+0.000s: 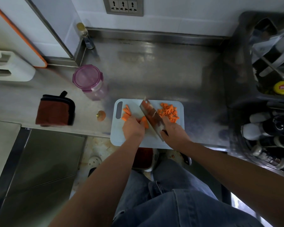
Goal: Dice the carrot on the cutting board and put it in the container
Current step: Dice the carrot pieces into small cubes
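Orange carrot strips (144,123) under gripping left hand (132,128), cleaver (152,117) clasped in right hand (174,134)

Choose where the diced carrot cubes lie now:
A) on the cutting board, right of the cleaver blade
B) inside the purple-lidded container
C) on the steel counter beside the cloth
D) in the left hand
A: the diced cubes lie heaped on the cutting board, right of the cleaver in the right hand; the left hand holds carrot strips; the container is lidded.
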The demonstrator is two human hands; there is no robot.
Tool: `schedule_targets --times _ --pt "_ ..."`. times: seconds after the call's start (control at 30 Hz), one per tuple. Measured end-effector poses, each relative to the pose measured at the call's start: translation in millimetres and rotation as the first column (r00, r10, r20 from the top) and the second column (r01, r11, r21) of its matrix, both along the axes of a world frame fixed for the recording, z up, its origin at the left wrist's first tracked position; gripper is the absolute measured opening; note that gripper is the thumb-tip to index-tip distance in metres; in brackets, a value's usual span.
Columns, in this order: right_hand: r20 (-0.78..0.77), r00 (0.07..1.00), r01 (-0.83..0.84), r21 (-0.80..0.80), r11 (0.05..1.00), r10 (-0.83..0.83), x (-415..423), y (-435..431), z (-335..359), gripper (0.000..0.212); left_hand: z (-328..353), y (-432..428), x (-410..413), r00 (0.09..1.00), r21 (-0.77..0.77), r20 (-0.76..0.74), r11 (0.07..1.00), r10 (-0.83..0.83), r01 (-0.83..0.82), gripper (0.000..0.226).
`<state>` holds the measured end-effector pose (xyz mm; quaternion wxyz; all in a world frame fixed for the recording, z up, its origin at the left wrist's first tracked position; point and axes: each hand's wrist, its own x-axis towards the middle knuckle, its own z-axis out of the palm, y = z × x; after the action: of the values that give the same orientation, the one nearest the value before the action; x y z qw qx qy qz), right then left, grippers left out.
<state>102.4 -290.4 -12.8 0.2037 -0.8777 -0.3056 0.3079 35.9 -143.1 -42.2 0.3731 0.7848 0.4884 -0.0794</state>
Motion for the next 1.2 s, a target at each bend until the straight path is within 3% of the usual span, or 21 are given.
schedule_targets --times 0.2,0.37,0.63,0.87,1.2 --pt "0.017 1.0 -0.01 -0.001 1.0 0.01 -1 1 2 0.05 1 0 1 0.999 0.025 -0.044 1.0 0.018 -0.017 0.039" --pt "0.047 0.998 -0.036 -0.005 0.999 0.036 0 0 2 0.044 -5 -3 5 0.997 0.012 -0.071 0.999 0.041 -0.041 0.036" --pt "0.097 0.992 -0.074 -0.051 0.996 0.078 5 -7 5 0.036 -18 -7 10 0.977 -0.151 -0.025 0.965 0.214 -0.215 0.023" --pt "0.062 0.991 -0.106 -0.133 0.985 0.115 2 -3 7 0.028 -13 -9 10 0.977 -0.158 -0.011 0.964 0.212 -0.211 0.03" --pt "0.045 0.995 -0.09 -0.1 0.991 0.094 5 1 12 0.036 -13 -12 10 0.969 -0.164 -0.01 0.956 0.245 -0.244 0.034"
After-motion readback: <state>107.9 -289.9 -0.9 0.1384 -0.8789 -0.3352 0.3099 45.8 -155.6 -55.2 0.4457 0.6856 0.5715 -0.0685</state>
